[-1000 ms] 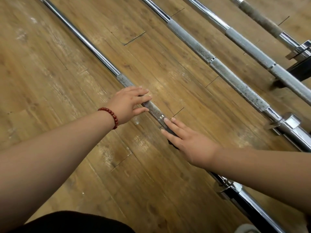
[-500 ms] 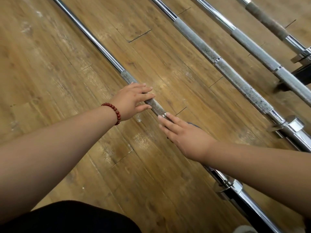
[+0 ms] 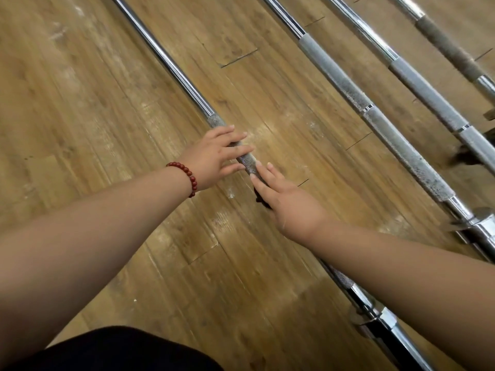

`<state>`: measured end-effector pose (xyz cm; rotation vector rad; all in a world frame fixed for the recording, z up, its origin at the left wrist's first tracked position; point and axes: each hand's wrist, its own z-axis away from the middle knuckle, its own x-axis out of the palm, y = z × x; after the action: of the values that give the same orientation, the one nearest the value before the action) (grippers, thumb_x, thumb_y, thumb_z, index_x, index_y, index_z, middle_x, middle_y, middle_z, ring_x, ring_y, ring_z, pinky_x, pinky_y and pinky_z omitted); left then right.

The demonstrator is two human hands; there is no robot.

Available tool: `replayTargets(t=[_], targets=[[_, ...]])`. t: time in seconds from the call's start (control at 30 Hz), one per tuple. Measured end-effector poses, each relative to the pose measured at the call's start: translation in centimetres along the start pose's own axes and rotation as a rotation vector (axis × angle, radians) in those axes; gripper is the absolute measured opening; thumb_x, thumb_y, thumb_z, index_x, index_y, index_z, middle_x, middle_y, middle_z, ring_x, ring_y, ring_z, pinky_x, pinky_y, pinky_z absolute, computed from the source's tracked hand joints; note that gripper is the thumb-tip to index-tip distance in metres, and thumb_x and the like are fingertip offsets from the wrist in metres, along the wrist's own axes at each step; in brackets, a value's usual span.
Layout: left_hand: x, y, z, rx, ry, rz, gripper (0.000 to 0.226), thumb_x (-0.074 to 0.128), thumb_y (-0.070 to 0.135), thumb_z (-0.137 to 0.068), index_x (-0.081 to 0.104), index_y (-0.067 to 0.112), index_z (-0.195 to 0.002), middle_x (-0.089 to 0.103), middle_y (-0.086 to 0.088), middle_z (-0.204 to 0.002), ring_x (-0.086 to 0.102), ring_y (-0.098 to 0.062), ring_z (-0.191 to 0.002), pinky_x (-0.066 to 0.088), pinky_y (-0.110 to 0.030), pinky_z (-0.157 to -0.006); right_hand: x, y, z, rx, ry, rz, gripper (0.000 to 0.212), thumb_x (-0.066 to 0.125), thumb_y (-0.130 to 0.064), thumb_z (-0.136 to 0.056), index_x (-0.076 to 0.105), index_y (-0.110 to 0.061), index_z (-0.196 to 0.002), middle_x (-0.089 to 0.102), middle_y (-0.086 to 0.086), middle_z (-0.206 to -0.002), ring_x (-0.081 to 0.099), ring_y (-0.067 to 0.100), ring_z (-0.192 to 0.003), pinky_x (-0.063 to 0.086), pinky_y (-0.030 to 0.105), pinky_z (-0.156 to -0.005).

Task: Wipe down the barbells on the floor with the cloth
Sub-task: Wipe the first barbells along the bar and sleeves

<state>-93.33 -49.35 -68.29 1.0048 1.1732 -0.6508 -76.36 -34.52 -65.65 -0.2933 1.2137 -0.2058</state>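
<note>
The nearest barbell [image 3: 171,64] lies slantwise on the wooden floor, from the top left to the bottom right. My left hand [image 3: 214,153], with a red bead bracelet [image 3: 187,175] on the wrist, rests flat on its knurled grip, fingers spread across the bar. Just below, my right hand [image 3: 289,207] presses down on the same bar, fingertips almost touching the left hand. Only a dark edge of the cloth [image 3: 261,200] shows from under the right palm; the rest is hidden.
Three more barbells lie parallel to the right: a second [image 3: 334,73], a third [image 3: 417,81] and a fourth [image 3: 444,46]. The nearest bar's chrome collar [image 3: 375,317] sits at the lower right. My dark clothing [image 3: 120,349] fills the bottom edge.
My right hand has slid up the bar with the cloth, closing the gap to the left hand. The left hand has stayed on the knurled grip.
</note>
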Motion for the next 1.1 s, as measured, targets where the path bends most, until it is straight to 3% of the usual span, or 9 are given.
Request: replayTargets(t=[0.23, 0.33, 0.4, 0.57, 0.67, 0.73, 0.83, 0.93, 1.1], targets=[[0.2, -0.3, 0.0, 0.019, 0.024, 0.017, 0.054, 0.036, 0.05, -0.09, 0.052, 0.026, -0.136, 0.045, -0.003, -0.145, 0.028, -0.027, -0.139, 0.03, -0.046, -0.112, 1.8, 1.6, 2.4, -0.037, 0.172, -0.12, 0.065, 0.044, -0.001, -0.088, 0.028, -0.012, -0.149, 0.015, 0.006, -0.158, 0.014, 0.015, -0.142, 0.021, 0.031, -0.115], [0.3, -0.4, 0.1, 0.013, 0.028, 0.011, 0.055, 0.035, 0.051, -0.089, 0.052, 0.026, -0.136, 0.045, -0.003, -0.144, 0.028, -0.027, -0.139, 0.03, -0.045, -0.113, 1.8, 2.2, 2.7, -0.014, 0.143, -0.222, 0.067, 0.046, 0.001, -0.091, 0.022, -0.019, -0.15, 0.011, -0.007, -0.156, 0.018, 0.005, -0.139, 0.015, 0.011, -0.111], [0.2, -0.4, 0.1, 0.021, 0.03, 0.016, 0.054, 0.036, 0.05, -0.09, 0.052, 0.026, -0.135, 0.046, -0.003, -0.144, 0.029, -0.027, -0.139, 0.031, -0.045, -0.112, 1.0, 1.5, 0.5, 0.054, 0.099, -0.352, 0.065, 0.047, -0.004, -0.096, 0.02, -0.025, -0.151, 0.009, -0.019, -0.152, 0.016, -0.002, -0.138, 0.013, 0.008, -0.11], [-1.2, -0.6, 0.1, 0.034, -0.102, -0.015, 0.051, 0.038, 0.046, -0.096, 0.035, 0.031, -0.145, 0.028, 0.003, -0.155, 0.013, -0.02, -0.145, 0.02, -0.042, -0.117, -0.9, 0.3, -2.8, 0.281, 0.111, -0.661, 0.051, 0.048, -0.017, -0.1, 0.033, -0.03, -0.147, 0.034, -0.022, -0.137, 0.032, -0.005, -0.127, 0.017, -0.008, -0.09], [-3.1, -0.7, -0.9, 0.088, -0.281, -0.21, 0.054, 0.027, 0.049, -0.099, 0.014, 0.036, -0.15, 0.009, 0.004, -0.16, 0.0, -0.018, -0.147, 0.008, -0.039, -0.12, -0.9, 0.8, -0.7, 0.403, 0.06, -0.737, 0.046, 0.049, -0.026, -0.1, 0.039, -0.038, -0.143, 0.046, -0.02, -0.131, 0.047, 0.001, -0.117, 0.03, 0.003, -0.082], [-4.1, -0.5, -1.6, 0.085, -0.376, -0.275, 0.057, 0.022, 0.052, -0.099, 0.003, 0.038, -0.15, -0.003, 0.004, -0.16, -0.01, -0.019, -0.147, 0.001, -0.04, -0.12, -1.2, 1.0, 0.0, 0.502, 0.03, -0.803, 0.039, 0.05, -0.032, -0.099, 0.047, -0.042, -0.137, 0.063, -0.009, -0.118, 0.06, 0.012, -0.096, 0.04, 0.015, -0.071], [-4.3, 0.1, -1.8, 0.063, -0.447, -0.274, 0.062, 0.019, 0.057, -0.096, -0.007, 0.038, -0.149, -0.012, 0.002, -0.16, -0.019, -0.021, -0.145, -0.008, -0.042, -0.117, -2.2, 0.3, -1.9, 0.637, 0.059, -1.117, 0.023, 0.053, -0.025, -0.098, 0.062, -0.034, -0.117, 0.063, 0.007, -0.091, 0.055, 0.021, -0.07, 0.051, 0.023, -0.062], [-3.8, 0.4, -1.4, 0.035, -0.422, -0.26, 0.062, 0.018, 0.06, -0.095, -0.002, 0.038, -0.15, -0.007, 0.001, -0.16, -0.017, -0.022, -0.145, -0.011, -0.043, -0.117, -3.2, -0.4, -4.2, 0.735, 0.056, -1.399, 0.022, 0.057, -0.025, -0.096, 0.065, -0.028, -0.117, 0.06, 0.015, -0.086, 0.056, 0.026, -0.064, 0.058, 0.047, -0.066], [-3.6, 1.1, -1.3, -0.027, -0.401, -0.214, 0.056, 0.016, 0.058, -0.097, 0.009, 0.041, -0.149, 0.005, 0.001, -0.159, -0.01, -0.022, -0.146, -0.012, -0.043, -0.115, -3.7, 0.1, -2.6, 0.789, -0.101, -1.4, 0.026, 0.054, -0.026, -0.098, 0.06, -0.023, -0.124, 0.055, 0.011, -0.08, 0.058, 0.015, -0.046, 0.049, 0.024, -0.045]])
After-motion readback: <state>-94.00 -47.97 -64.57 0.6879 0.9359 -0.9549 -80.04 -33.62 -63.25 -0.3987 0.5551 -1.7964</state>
